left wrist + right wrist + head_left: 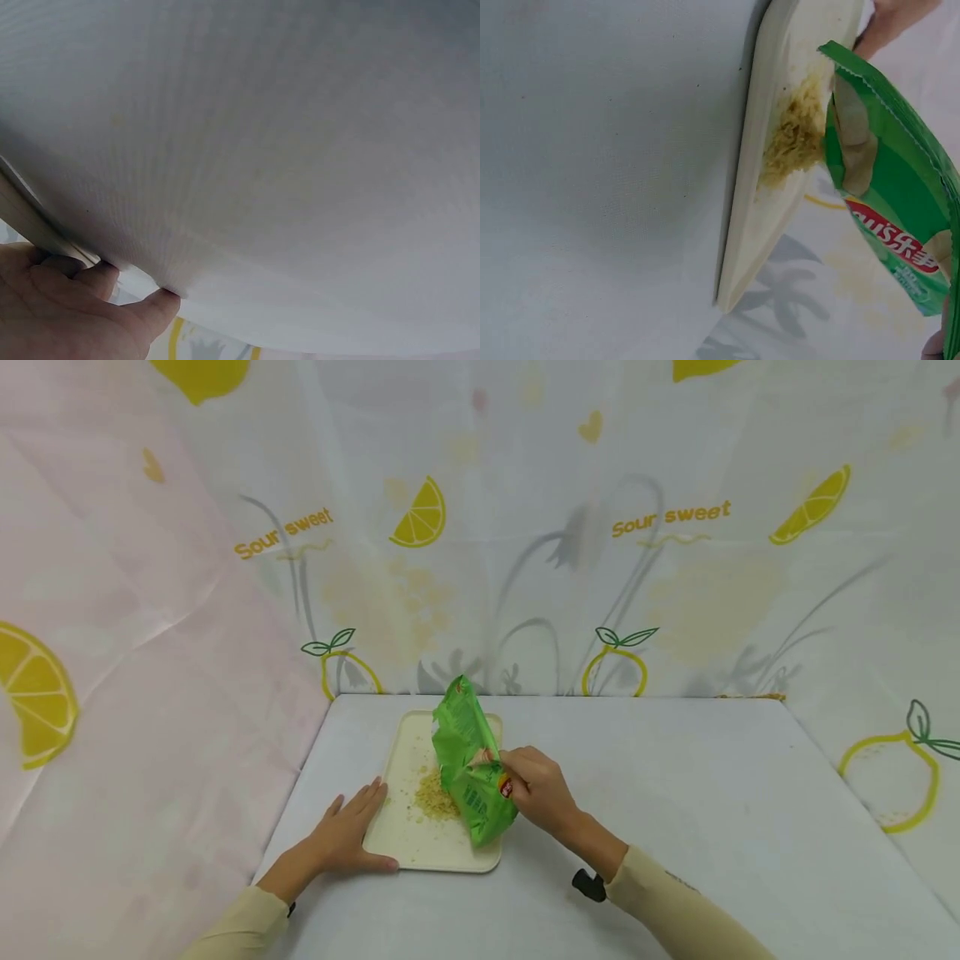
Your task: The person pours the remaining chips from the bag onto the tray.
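A green chip bag (471,760) is tilted over a cream tray (408,852), and my right hand (542,787) grips it by its right edge. Crushed chips (435,797) lie in a small heap on the tray, partly behind the bag. In the right wrist view the heap of crumbs (795,135) sits just by the bag (885,180), whose printed front shows. My left hand (347,831) rests at the tray's left edge, fingers spread, thumb along the near rim. The left wrist view shows that hand (82,307) with fingertips on the white cloth.
The tray stands on a table covered with a white cloth (675,810). A printed curtain (510,527) with lemon drawings hangs behind the table, and a pinkish curtain (150,610) closes off the left side. A black band (588,885) is at my right wrist.
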`<state>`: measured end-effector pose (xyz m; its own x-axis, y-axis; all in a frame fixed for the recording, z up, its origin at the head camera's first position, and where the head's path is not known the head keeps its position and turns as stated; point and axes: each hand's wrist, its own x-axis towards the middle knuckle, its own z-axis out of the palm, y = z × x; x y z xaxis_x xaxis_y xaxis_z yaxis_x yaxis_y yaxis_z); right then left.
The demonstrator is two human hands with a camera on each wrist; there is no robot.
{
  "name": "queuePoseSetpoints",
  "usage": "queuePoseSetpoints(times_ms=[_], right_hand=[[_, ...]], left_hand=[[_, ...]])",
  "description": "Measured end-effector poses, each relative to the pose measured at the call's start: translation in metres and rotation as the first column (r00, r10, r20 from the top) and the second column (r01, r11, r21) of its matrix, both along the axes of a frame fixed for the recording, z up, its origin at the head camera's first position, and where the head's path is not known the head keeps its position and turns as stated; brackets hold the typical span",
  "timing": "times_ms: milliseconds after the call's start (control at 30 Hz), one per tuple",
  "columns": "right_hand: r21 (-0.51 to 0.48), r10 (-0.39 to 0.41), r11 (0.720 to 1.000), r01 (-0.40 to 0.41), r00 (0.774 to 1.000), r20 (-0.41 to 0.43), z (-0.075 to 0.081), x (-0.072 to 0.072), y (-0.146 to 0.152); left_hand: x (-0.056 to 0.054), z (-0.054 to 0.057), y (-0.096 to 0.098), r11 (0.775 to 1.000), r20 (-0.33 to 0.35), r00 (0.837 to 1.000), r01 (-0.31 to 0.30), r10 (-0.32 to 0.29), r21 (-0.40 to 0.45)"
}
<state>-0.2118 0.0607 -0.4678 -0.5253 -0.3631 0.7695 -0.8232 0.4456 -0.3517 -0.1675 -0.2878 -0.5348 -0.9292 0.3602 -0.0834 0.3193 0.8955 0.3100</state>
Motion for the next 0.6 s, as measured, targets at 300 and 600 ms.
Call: queuePoseSetpoints(times_ms=[300,600], right_hand=[[-0.095,0.009,0.995,-0.017,0.996,-0.084,0.0024,-0.0055,-0.0019],[-0.010,0.023,1.000,-0.024,1.000,-0.005,-0.0023,-0.0075,0.0027]], left_hand=[[-0.0005,0.0010,-0.0001,1.000,-0.007,1.000,-0.003,0.003,-0.014],[0.0014,0.0039,0.0015,1.000,-0.012,1.000,0.011,-0.011,-0.006]])
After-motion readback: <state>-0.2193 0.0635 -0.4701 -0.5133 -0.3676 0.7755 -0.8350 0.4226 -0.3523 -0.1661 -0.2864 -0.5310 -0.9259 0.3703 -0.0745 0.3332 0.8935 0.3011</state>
